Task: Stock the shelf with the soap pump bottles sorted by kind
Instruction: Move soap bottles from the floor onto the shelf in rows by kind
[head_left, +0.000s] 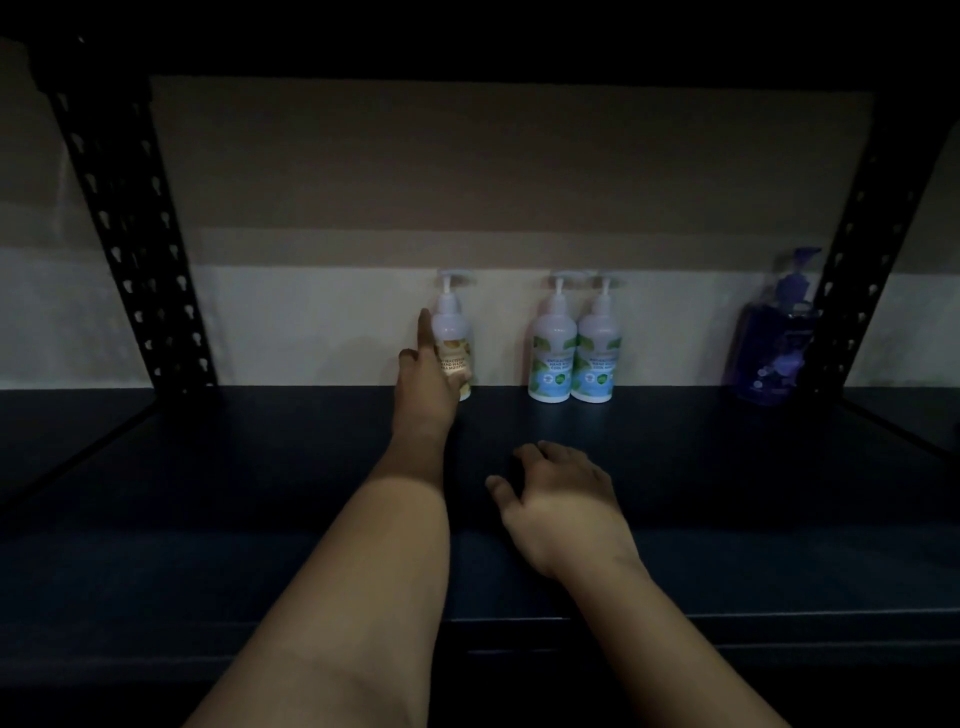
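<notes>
A white pump bottle with a beige-orange label stands at the back of the dark shelf. My left hand holds it low down, fingers across its label and one finger pointing straight up along its left side. To its right, two white bottles with green-blue labels stand side by side, touching. A purple pump bottle stands at the far right by the upright. My right hand rests on the shelf board in front, fingers loosely curled, holding nothing.
Black perforated uprights frame the shelf on the left and right. A pale wall runs behind the bottles. The shelf above hangs dark overhead. The light is dim.
</notes>
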